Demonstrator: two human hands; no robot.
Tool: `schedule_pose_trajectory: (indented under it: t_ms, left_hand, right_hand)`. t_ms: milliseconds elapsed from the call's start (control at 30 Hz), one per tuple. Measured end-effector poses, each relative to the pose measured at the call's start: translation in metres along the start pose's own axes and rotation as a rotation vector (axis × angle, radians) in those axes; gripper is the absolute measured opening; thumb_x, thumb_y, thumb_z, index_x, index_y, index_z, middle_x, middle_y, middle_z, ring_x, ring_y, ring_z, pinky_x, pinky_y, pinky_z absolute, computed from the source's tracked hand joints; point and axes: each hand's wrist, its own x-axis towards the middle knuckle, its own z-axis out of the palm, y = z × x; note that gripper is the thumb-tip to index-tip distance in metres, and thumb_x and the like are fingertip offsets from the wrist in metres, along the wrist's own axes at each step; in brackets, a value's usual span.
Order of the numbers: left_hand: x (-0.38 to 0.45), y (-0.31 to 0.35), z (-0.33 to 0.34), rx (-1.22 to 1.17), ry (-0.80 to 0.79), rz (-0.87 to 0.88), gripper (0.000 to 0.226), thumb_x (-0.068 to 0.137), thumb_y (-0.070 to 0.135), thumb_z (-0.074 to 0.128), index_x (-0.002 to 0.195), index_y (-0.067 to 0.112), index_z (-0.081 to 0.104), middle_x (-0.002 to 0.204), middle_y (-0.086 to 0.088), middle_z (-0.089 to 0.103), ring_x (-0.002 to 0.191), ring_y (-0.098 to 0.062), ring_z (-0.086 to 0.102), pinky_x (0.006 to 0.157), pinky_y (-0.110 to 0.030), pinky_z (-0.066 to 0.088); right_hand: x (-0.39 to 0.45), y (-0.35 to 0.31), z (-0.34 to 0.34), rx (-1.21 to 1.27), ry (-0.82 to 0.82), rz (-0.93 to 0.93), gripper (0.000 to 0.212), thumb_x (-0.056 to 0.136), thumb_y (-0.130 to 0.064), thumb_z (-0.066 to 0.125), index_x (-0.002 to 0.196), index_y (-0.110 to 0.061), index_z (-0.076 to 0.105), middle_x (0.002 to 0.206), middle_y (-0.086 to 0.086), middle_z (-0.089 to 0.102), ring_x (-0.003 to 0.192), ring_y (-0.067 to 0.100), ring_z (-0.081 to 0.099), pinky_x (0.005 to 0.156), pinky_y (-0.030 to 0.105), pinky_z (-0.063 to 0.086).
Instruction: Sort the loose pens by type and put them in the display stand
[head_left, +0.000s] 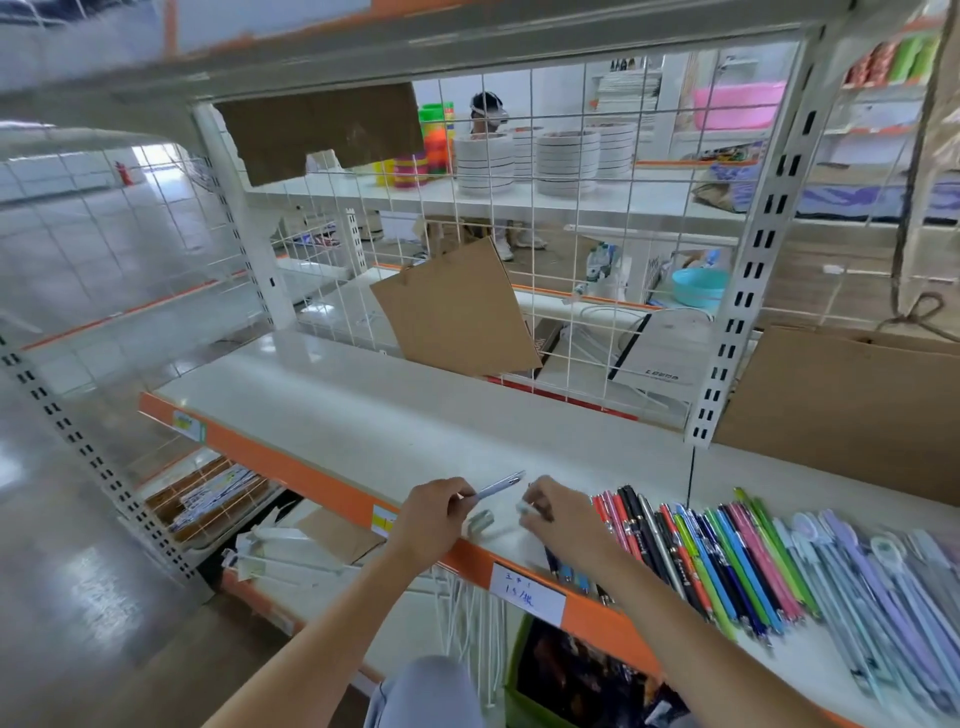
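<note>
Head view: left hand (434, 517) pinches a pale pen (497, 486) above the white shelf (363, 415). Right hand (563, 512) has its fingers curled round a small pale piece, identity unclear. Sorting appears under way; loose pens (727, 556) lie fanned just beside. No display stand visible, so placement requires locating it. A small grey item (480, 521) sits between the hands.

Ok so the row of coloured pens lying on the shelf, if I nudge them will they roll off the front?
Quite possibly. The coloured pens look slim and round, so probably light and apt to roll. Their tips already lie near the orange front edge of the shelf, which shows no lip. Packed side by side, they would likely shift together.
</note>
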Motion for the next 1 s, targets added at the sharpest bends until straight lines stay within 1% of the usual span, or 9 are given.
schedule_pose_trajectory:
  t_ms: [67,167,233,333,400,500,700,867,1000]
  left_hand:
    - [-0.004,0.001,-0.003,-0.034,-0.013,0.019,0.012,0.092,0.02,0.059,0.093,0.013,0.069,0.074,0.001,0.063,0.071,-0.02,0.058,0.069,-0.029,0.044]
    - [-0.008,0.005,-0.006,-0.074,0.003,0.048,0.012,0.092,0.019,0.059,0.091,0.013,0.069,0.068,0.008,0.056,0.065,-0.012,0.05,0.063,-0.024,0.038]
    - [-0.009,0.01,-0.007,-0.113,0.011,0.063,0.011,0.091,0.018,0.06,0.088,0.013,0.069,0.064,0.011,0.055,0.061,-0.008,0.049,0.061,-0.022,0.036]
    - [-0.012,0.019,-0.007,-0.161,-0.016,0.089,0.011,0.092,0.017,0.059,0.087,0.013,0.069,0.062,0.013,0.055,0.059,-0.005,0.049,0.059,-0.016,0.035]
    - [-0.013,0.025,-0.006,-0.17,-0.031,0.108,0.012,0.092,0.017,0.059,0.089,0.013,0.069,0.065,0.011,0.057,0.061,-0.008,0.05,0.06,-0.019,0.036]
    - [-0.015,0.03,-0.005,-0.189,-0.038,0.107,0.012,0.093,0.019,0.058,0.09,0.014,0.069,0.072,0.002,0.063,0.066,-0.016,0.054,0.062,-0.023,0.038]
    - [-0.016,0.033,-0.007,-0.203,-0.043,0.104,0.013,0.093,0.02,0.058,0.088,0.016,0.068,0.071,0.003,0.063,0.066,-0.014,0.054,0.062,-0.022,0.038]
    - [-0.017,0.041,-0.004,-0.213,-0.059,0.079,0.014,0.094,0.02,0.055,0.088,0.014,0.067,0.068,0.005,0.059,0.063,-0.012,0.052,0.063,-0.025,0.04]
    - [-0.016,0.058,-0.002,-0.217,-0.139,0.01,0.025,0.099,0.019,0.045,0.093,0.011,0.068,0.063,0.003,0.05,0.057,-0.006,0.044,0.056,-0.018,0.033]
  right_hand:
    - [-0.001,0.003,-0.011,0.184,0.05,0.086,0.014,0.09,-0.023,0.062,0.101,-0.015,0.06,0.088,-0.009,0.06,0.083,0.008,0.056,0.065,0.012,0.037]
    - [-0.005,0.005,-0.025,0.424,0.086,0.161,0.011,0.093,-0.023,0.056,0.099,-0.016,0.062,0.083,-0.005,0.066,0.076,0.011,0.057,0.065,0.019,0.041]
    - [-0.009,0.006,-0.03,0.594,0.095,0.188,0.013,0.096,-0.018,0.051,0.104,-0.021,0.061,0.082,0.0,0.068,0.074,0.012,0.057,0.063,0.022,0.044]
    - [-0.013,0.006,-0.035,0.706,0.082,0.202,0.023,0.098,-0.016,0.046,0.11,-0.029,0.06,0.089,0.004,0.069,0.079,0.013,0.06,0.064,0.022,0.045]
    - [-0.013,0.005,-0.034,0.758,0.112,0.231,0.018,0.097,-0.016,0.049,0.108,-0.023,0.062,0.089,0.003,0.07,0.082,0.013,0.064,0.065,0.023,0.047]
    - [-0.011,0.004,-0.03,0.904,0.19,0.288,0.015,0.093,-0.017,0.058,0.105,-0.01,0.059,0.087,0.005,0.068,0.076,0.012,0.066,0.062,0.023,0.047]
    - [-0.009,0.005,-0.029,1.015,0.282,0.332,0.014,0.092,-0.017,0.058,0.103,-0.009,0.057,0.098,0.012,0.069,0.082,0.016,0.064,0.071,0.029,0.048]
    - [-0.012,-0.002,-0.025,0.999,0.199,0.303,0.018,0.09,-0.018,0.062,0.104,-0.007,0.058,0.099,0.011,0.07,0.08,0.015,0.067,0.07,0.026,0.049]
    - [-0.013,-0.004,-0.025,1.021,0.216,0.29,0.018,0.089,-0.014,0.063,0.103,-0.003,0.06,0.097,0.011,0.071,0.077,0.013,0.064,0.07,0.025,0.048]
